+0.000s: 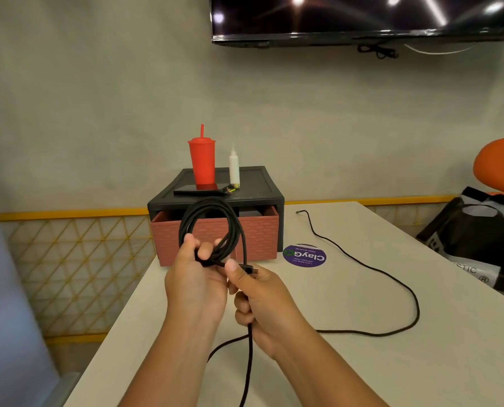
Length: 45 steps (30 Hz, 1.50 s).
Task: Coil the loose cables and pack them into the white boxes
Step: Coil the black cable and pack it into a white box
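Left hand (196,277) gripping coiled black cable (212,227), right hand (259,301) pinching its loose end alongside.

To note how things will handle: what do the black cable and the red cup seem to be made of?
The black cable, held by the left hand and the right hand, looks like braided fabric over wire: matt, slightly rough, no gloss. The red cup seems to be matt plastic: even colour, moulded lid and straw. Neither is certain.

Black cable (233,227), red cup (202,163), brick-patterned pink drawer (259,233), purple sticker (304,255).
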Tool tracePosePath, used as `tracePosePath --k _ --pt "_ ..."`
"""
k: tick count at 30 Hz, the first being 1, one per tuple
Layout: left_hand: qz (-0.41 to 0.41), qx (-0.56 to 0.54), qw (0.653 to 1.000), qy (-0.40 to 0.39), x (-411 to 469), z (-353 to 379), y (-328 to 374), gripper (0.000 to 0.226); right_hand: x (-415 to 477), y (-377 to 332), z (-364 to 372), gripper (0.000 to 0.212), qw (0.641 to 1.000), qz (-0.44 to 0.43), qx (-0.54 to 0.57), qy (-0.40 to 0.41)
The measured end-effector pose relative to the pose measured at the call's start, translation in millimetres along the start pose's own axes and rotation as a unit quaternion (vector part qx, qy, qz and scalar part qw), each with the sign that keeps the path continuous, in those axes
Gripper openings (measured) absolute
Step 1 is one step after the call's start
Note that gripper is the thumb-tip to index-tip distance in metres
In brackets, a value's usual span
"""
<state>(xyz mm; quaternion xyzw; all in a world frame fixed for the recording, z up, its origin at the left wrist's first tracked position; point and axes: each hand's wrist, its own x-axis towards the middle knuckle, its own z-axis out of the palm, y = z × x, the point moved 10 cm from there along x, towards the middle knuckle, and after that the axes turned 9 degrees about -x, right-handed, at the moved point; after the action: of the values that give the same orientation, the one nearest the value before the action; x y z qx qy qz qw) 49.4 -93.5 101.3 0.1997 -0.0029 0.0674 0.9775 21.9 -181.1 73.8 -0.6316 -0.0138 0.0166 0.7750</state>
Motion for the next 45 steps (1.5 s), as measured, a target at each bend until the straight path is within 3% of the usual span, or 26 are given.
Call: tracePosePath --k 6,10,15,18,22,26,30,33,35,38,40,43,45 --pt "0.027 -0.099 0.994 0.043 12.2 -4.3 21.8 0.028 -0.8 8.5 -2.7 0.025 0.995 -0.022 -0.094 -0.033" --pt "0.037 -0.084 0.995 0.041 14.3 -1.3 34.7 0.032 0.4 14.9 -15.4 0.03 0.986 -0.019 -0.167 -0.012" --pt "0.074 -0.011 0.997 0.019 13.4 4.1 48.4 0.034 -1.6 20.3 -12.4 0.028 0.923 -0.035 -0.382 -0.021" --pt "0.144 0.096 0.985 -0.025 6.8 13.7 54.4 0.031 -8.0 14.6 2.9 0.034 0.869 -0.084 -0.485 -0.052" --pt "0.216 0.304 0.922 -0.101 0.4 28.9 50.0 0.025 -18.7 15.5 17.9 0.037 0.813 -0.07 -0.568 -0.109" --pt "0.258 0.494 0.817 -0.149 -1.1 31.9 37.2 0.017 -27.6 4.2 23.8 0.037 0.788 -0.082 -0.593 -0.143" --pt "0.28 0.586 0.734 -0.198 -8.7 34.5 25.8 0.017 -29.6 -31.2 17.5 0.023 0.775 -0.149 -0.603 -0.117" --pt "0.221 0.62 0.709 -0.25 -5.4 28.1 9.7 0.022 -23.7 -64.5 -0.3 0.014 0.772 -0.189 -0.604 -0.049" --pt "0.185 0.613 0.721 -0.263 -7.6 25.9 2.1 0.021 -21.3 -84.9 -8.3 0.01 0.767 -0.224 -0.601 -0.009" --pt "0.107 0.533 0.805 -0.239 -9.3 24.0 -3.6 0.029 -17.2 -103.0 -11.6 0.016 0.744 -0.283 -0.606 0.012" --pt "0.034 0.502 0.83 -0.243 -12.0 24.1 -14.8 0.038 -9.4 -105.7 -14.4 0.032 0.702 -0.319 -0.636 0.016" --pt "-0.074 0.441 0.851 -0.275 -18.7 22.8 -30.5 0.05 -1.9 -111.7 -17.9 0.066 0.611 -0.368 -0.699 0.049" --pt "-0.114 0.391 0.868 -0.283 -19.7 22.1 -32.4 0.044 -2.8 -117.9 -23.3 0.078 0.593 -0.415 -0.686 0.081"
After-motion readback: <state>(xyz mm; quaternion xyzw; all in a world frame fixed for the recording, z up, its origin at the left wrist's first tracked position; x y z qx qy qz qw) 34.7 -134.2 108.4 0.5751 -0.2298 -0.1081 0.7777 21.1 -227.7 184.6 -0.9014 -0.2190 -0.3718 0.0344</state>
